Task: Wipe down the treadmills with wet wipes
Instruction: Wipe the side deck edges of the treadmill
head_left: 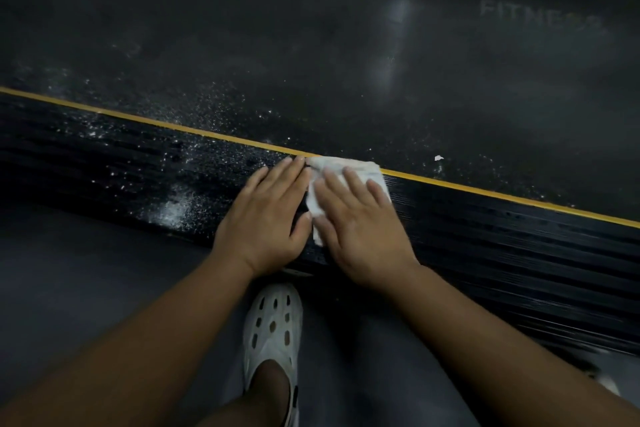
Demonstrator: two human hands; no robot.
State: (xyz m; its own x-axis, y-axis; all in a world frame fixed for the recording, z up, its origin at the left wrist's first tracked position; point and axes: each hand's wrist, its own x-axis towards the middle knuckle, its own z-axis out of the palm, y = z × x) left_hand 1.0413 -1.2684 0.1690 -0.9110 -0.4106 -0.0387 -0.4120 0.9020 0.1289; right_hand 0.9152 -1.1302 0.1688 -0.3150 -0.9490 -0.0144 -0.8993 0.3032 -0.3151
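Right grip (360,218), fingers straight, presses wipe (332,163) on side rail (485,253); left grip (266,215) flat beside. Risk: loaded wipe likely smears grit (173,208) at 9 o'clock.

Dim, murky scene, pale glare streak on belt (391,55), blurred edges

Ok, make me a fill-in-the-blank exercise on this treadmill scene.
1. The left hand rests bare on the side rail; the wet wipe lies under the ____ hand.
2. The stripe between rail and belt is ____.
3. White specks cover the rail on the hands' ____ side.
4. The perforated shoe is ____.
Missing words: right, yellow, left, white.
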